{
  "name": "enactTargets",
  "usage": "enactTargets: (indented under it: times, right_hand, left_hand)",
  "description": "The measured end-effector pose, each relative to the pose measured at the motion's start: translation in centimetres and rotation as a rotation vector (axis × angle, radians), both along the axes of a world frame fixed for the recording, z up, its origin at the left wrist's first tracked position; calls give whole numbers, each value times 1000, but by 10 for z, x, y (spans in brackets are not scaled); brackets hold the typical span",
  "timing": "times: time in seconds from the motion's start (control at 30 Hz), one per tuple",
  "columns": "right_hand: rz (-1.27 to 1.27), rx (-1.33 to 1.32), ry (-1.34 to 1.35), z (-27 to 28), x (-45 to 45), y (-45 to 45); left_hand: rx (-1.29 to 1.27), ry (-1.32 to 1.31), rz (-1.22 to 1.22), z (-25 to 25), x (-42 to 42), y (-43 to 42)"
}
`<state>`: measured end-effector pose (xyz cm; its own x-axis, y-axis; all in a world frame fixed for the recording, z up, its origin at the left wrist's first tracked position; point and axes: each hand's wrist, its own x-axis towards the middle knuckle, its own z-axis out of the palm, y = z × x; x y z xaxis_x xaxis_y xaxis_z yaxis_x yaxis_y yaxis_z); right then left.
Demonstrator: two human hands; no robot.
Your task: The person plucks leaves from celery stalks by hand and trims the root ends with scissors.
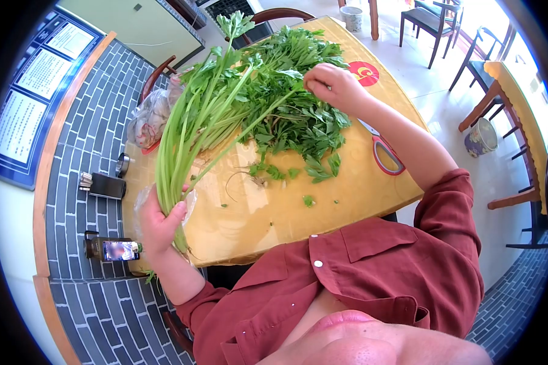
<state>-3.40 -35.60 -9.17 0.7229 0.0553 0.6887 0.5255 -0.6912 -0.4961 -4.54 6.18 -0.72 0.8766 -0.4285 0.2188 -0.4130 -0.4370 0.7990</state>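
Green celery (192,131) clasped in left hand (159,224); right hand (330,86) curled shut, maybe pinching stem (284,103).

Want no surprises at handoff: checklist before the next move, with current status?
1. Left hand around the celery stalks, near their base: ok.
2. Right hand gripping a stalk's leafy end: cannot tell, fingers hide the contact.
3. Scissors clear of both hands: ok, beside the right forearm.
4. Held bundle apart from the leafy pile: not ok, leaves overlap in view.
5. Tabletop free of scraps: not ok, leaf bits lie there.
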Motion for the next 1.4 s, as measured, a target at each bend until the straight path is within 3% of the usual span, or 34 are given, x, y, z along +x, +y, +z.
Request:
enactTargets:
  times: [0.1,0.13,0.23,0.27,0.3,0.37,0.43,0.47,0.57,0.67,0.77,0.87,1.0,1.1,1.23,1.4]
  right_hand:
    - [27,335,272,15,-2,6]
    - [-40,247,204,11,1,7]
    - [-553,-570,-238,1,12,-2]
    - [-584,-377,-129,-8,22,-16]
    - [-462,-46,37,-3,23,-28]
    - [-76,266,422,0,21,-41]
    - [68,137,469,-1,11,-23]
    - [71,-52,400,0,9,-14]
    - [-78,-233,189,8,14,6]
    - [-179,-115,-308,33,26,18]
    - [-139,-102,-350,57,35,35]
    - [66,-277,-432,72,41,43]
    - [361,-330,-217,83,60,29]
    - [393,-418,-86,94,54,18]
    - [207,-714,-14,114,49,15]
    - [221,-725,-419,117,44,3]
  left_hand:
    - [1,17,-14,-3,1,-1]
    - [-4,14,-21,-3,1,-3]
    - [9,14,-13,-4,1,-3]
    - [21,14,-7,-3,0,-1]
    - [-13,30,-26,-3,1,1]
    - [-82,69,-59,-6,1,7]
    - [-181,130,-76,-8,1,11]
    - [-233,157,-88,-9,2,12]
    - [-310,181,-137,-12,4,16]
    - [-335,208,-133,-7,-2,12]
    - [-369,208,-165,-7,-3,12]
    - [-346,210,-181,-5,-4,11]
    - [-317,219,-170,-3,-6,13]
    - [-300,242,-139,-2,-8,16]
    - [-284,270,-85,2,-10,17]
    - [-286,273,-79,3,-10,17]
